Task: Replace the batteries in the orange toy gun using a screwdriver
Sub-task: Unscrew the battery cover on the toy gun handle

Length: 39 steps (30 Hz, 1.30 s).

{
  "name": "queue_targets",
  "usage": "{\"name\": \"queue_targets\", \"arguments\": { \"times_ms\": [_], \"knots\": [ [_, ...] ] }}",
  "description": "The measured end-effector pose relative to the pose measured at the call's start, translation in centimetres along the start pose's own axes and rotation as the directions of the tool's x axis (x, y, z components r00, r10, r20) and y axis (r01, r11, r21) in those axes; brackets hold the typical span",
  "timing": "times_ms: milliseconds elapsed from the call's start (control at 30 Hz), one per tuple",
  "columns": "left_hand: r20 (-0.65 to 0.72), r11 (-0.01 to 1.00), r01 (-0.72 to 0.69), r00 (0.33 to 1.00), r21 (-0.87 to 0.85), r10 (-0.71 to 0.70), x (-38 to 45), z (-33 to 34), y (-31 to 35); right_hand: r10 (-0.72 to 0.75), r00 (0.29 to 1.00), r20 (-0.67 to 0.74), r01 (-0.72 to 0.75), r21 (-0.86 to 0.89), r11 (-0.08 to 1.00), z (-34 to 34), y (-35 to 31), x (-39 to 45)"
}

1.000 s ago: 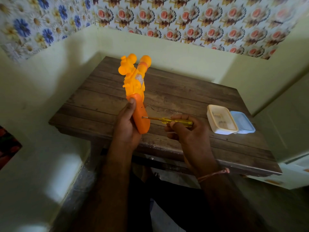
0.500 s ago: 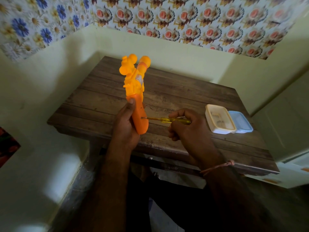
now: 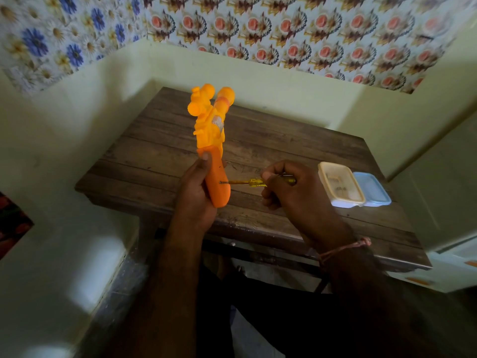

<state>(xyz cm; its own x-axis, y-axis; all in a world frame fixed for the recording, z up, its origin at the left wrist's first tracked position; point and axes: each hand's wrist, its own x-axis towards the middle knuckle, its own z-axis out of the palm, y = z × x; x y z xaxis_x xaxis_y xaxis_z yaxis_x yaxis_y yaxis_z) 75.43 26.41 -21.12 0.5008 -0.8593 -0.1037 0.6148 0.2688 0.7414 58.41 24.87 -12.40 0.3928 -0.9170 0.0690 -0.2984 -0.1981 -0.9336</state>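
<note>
The orange toy gun [image 3: 210, 130] stands upright above the wooden table [image 3: 296, 151], barrel pointing up and away. My left hand [image 3: 195, 195] grips its handle from the left, thumb along the edge. My right hand [image 3: 291, 192] is closed around a yellow-handled screwdriver [image 3: 255, 182] held level. The screwdriver's metal tip meets a small hole in the right face of the handle. Most of the screwdriver handle is hidden inside my fist.
A white plastic box [image 3: 340, 184] with small items inside sits on the table to the right, and its pale blue lid [image 3: 371, 189] lies beside it. Walls close in on the table's left and back sides. A white cabinet [image 3: 454, 264] stands at the right.
My right hand has rolled a little around the screwdriver, its fingers shifting on the handle. The tip stays at the same hole in the gun's handle. My left hand holds steady.
</note>
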Motion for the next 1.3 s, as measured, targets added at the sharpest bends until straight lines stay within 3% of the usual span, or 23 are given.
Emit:
{"name": "queue_targets", "arguments": {
  "times_ms": [567,967,1300],
  "knots": [
    [-0.003,1.000,-0.022,1.000,0.012,0.022,-0.2,0.2,0.0,0.010,1.000,0.007,-0.010,-0.007,1.000,0.0,0.0,0.2],
    [0.004,0.998,-0.039,0.999,0.040,0.038,0.3,-0.2,-0.4,-0.135,0.978,0.159,0.179,-0.304,0.936,-1.1,-1.5,1.6],
    [0.017,0.997,-0.042,0.999,0.063,0.041,0.4,-0.3,-0.4,-0.095,0.977,0.190,0.160,-0.363,0.918,-0.6,-2.0,2.4]
  ]
}}
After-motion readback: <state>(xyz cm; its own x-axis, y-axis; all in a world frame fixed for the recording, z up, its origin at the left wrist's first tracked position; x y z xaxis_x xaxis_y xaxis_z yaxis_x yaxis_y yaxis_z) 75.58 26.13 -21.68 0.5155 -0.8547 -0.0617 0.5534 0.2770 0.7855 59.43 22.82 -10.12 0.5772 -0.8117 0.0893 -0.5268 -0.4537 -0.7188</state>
